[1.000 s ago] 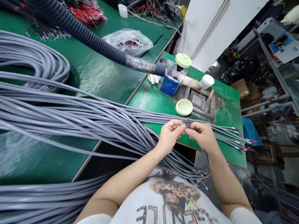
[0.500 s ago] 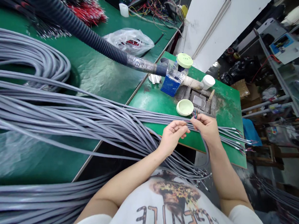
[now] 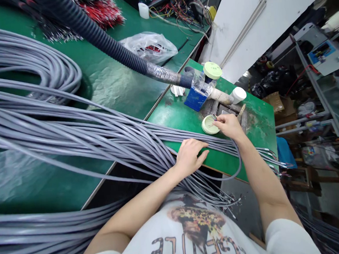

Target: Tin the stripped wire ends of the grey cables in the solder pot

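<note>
My right hand [image 3: 227,125] is closed on the end of a grey cable [image 3: 240,161], whose thin stripped wires [image 3: 214,118] poke out past the fingertips. Those wires are over a shallow pale-yellow dish [image 3: 208,126], though I cannot tell whether they touch what is inside. The held cable loops down below my right wrist. My left hand [image 3: 189,155] rests by a bundle of grey cables [image 3: 159,151], thumb and fingers apart, gripping nothing. More cable ends with white tips [image 3: 270,154] lie to the right of my right forearm.
A ribbed black hose [image 3: 116,45] runs down to a blue box [image 3: 195,98] behind the dish. Nearby stand a white-lidded jar [image 3: 239,94] and a tub with a yellow-green lid [image 3: 212,70]. A coil of grey cable [image 3: 62,69] covers the left bench.
My right hand has moved up and forward, carrying the wire ends from beside the dish to over it. My left hand has drawn back leftward and its fingers have spread.
</note>
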### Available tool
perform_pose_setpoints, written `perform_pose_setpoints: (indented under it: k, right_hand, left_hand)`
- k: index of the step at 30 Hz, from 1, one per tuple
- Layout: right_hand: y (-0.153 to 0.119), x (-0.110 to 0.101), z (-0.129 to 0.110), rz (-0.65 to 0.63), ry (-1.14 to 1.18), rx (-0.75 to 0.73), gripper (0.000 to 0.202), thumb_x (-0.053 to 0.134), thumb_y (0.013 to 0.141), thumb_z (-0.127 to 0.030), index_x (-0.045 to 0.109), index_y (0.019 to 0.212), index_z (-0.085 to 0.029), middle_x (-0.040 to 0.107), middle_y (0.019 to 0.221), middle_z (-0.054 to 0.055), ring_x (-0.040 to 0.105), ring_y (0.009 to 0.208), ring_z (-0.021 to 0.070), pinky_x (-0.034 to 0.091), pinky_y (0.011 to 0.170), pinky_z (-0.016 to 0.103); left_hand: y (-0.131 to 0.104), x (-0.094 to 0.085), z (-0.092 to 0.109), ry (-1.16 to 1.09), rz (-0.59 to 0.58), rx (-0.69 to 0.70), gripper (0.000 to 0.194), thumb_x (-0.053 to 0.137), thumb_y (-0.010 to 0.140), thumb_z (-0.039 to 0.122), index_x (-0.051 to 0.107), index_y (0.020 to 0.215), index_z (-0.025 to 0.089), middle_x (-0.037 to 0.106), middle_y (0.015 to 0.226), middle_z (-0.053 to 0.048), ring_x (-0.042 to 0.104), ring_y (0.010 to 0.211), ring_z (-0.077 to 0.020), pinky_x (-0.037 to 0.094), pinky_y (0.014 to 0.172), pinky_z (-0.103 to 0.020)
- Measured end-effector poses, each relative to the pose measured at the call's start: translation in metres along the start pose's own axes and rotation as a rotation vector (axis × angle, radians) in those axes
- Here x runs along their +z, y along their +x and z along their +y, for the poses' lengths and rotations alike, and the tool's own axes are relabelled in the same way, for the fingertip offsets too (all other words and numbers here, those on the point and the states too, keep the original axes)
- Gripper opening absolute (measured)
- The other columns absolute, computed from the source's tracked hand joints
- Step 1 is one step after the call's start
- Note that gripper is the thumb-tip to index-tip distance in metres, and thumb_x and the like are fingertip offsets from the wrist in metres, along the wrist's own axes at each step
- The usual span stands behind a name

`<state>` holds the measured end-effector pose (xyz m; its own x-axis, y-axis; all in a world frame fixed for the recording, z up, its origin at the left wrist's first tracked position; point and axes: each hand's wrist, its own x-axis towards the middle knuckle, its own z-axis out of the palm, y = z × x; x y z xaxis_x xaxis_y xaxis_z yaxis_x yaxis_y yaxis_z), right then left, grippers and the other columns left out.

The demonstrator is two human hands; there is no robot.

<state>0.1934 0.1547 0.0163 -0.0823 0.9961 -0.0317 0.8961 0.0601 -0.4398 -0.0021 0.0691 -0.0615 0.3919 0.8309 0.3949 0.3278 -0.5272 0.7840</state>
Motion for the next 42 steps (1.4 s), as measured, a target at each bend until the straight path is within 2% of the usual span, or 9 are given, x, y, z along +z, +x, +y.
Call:
perform_pose_setpoints:
  k: [6, 11, 16, 19, 22, 28, 32, 42]
  right_hand:
    - [0.006, 0.005, -0.003, -0.044, -0.143, 0.022, 0.022, 0.057, 0.072, -0.031, 0.059, 0.055, -0.017, 0.052, 0.053, -0.002, 0.043, 0.052, 0.011, 0.026, 0.054, 0.025]
    - [0.007, 0.008, -0.005, -0.042, -0.222, 0.005, 0.021, 0.057, 0.073, -0.028, 0.059, 0.056, -0.017, 0.052, 0.053, -0.001, 0.043, 0.053, 0.0113, 0.024, 0.053, 0.025]
    - [0.004, -0.008, -0.002, -0.005, -0.128, 0.007, 0.025, 0.058, 0.073, -0.03, 0.054, 0.052, -0.017, 0.048, 0.049, -0.002, 0.04, 0.051, 0.0105, 0.024, 0.052, 0.026]
    - [0.003, -0.028, 0.015, 0.087, -0.012, 0.064, 0.031, 0.06, 0.072, -0.036, 0.051, 0.049, -0.017, 0.043, 0.045, -0.003, 0.036, 0.047, 0.0092, 0.023, 0.049, 0.026]
    - [0.005, -0.043, 0.045, 0.17, 0.053, 0.158, 0.033, 0.063, 0.071, -0.039, 0.054, 0.049, -0.016, 0.047, 0.044, -0.003, 0.035, 0.044, 0.0085, 0.025, 0.048, 0.026]
    - [0.018, -0.039, 0.101, 0.233, 0.06, 0.33, 0.034, 0.066, 0.066, -0.043, 0.058, 0.049, -0.014, 0.051, 0.044, -0.001, 0.038, 0.043, 0.0084, 0.028, 0.048, 0.026]
    - [0.024, -0.032, 0.114, 0.228, 0.044, 0.368, 0.035, 0.066, 0.065, -0.044, 0.059, 0.047, -0.014, 0.048, 0.04, -0.002, 0.038, 0.043, 0.0086, 0.027, 0.047, 0.025]
    - [0.034, -0.019, 0.13, 0.19, -0.032, 0.372, 0.031, 0.063, 0.064, -0.041, 0.063, 0.047, -0.014, 0.049, 0.04, -0.001, 0.044, 0.046, 0.0105, 0.029, 0.049, 0.025]
  left_hand:
    - [0.0, 0.0, 0.0, 0.015, -0.007, 0.002, 0.021, 0.052, 0.09, 0.031, 0.063, 0.106, 0.021, 0.071, 0.099, -0.006, 0.06, 0.095, -0.0209, 0.036, 0.087, -0.037]
    - [0.0, 0.001, 0.0, -0.002, -0.015, -0.005, 0.021, 0.052, 0.09, 0.03, 0.064, 0.105, 0.022, 0.072, 0.1, -0.006, 0.06, 0.095, -0.0212, 0.035, 0.087, -0.037]
    - [0.0, 0.001, -0.001, -0.035, 0.006, -0.009, 0.02, 0.053, 0.089, 0.029, 0.064, 0.104, 0.022, 0.072, 0.099, -0.005, 0.061, 0.094, -0.021, 0.036, 0.087, -0.037]
    - [0.0, 0.0, 0.0, -0.057, 0.029, -0.012, 0.019, 0.055, 0.088, 0.028, 0.064, 0.103, 0.021, 0.072, 0.098, -0.005, 0.061, 0.092, -0.0205, 0.037, 0.086, -0.036]
    - [0.001, -0.001, 0.0, -0.046, 0.041, -0.023, 0.017, 0.055, 0.088, 0.029, 0.065, 0.101, 0.021, 0.072, 0.096, -0.005, 0.061, 0.09, -0.0203, 0.037, 0.085, -0.036]
    - [0.002, -0.001, 0.001, -0.034, 0.042, -0.03, 0.017, 0.055, 0.089, 0.029, 0.065, 0.1, 0.021, 0.072, 0.094, -0.005, 0.061, 0.089, -0.0203, 0.038, 0.083, -0.036]
    - [0.002, 0.0, 0.002, -0.016, 0.054, -0.025, 0.016, 0.055, 0.089, 0.029, 0.065, 0.099, 0.021, 0.072, 0.093, -0.005, 0.061, 0.088, -0.0195, 0.039, 0.083, -0.036]
    - [0.003, 0.001, 0.001, 0.0, 0.057, -0.012, 0.014, 0.057, 0.089, 0.027, 0.064, 0.099, 0.021, 0.072, 0.093, -0.004, 0.061, 0.088, -0.0186, 0.039, 0.081, -0.035]
